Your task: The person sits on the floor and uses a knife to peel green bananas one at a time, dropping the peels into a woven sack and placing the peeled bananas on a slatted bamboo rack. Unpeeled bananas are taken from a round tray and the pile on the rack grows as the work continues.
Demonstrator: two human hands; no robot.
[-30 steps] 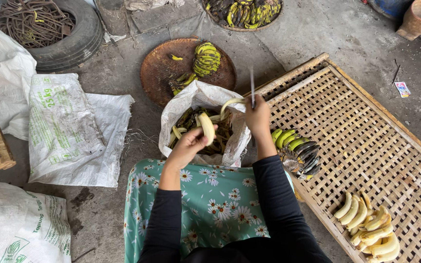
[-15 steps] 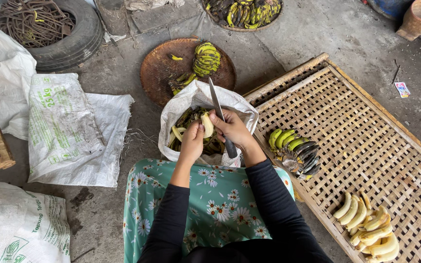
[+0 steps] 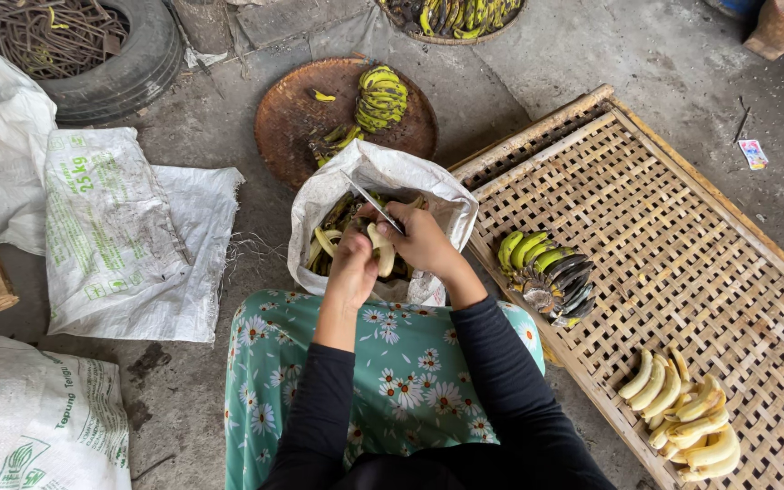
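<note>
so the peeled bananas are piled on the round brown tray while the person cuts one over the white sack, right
Not quite. In the head view the peeled bananas lie on the woven bamboo rack, not the round brown tray. The right hand does work a knife on one over the white sack.

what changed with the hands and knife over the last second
The right hand came down from its raised position and closed in on the left hand, tilting the knife from upright to slanting up-left over the banana. The left hand kept hold of the banana above the white sack. The peeled bananas on the woven tray stayed put.
</note>
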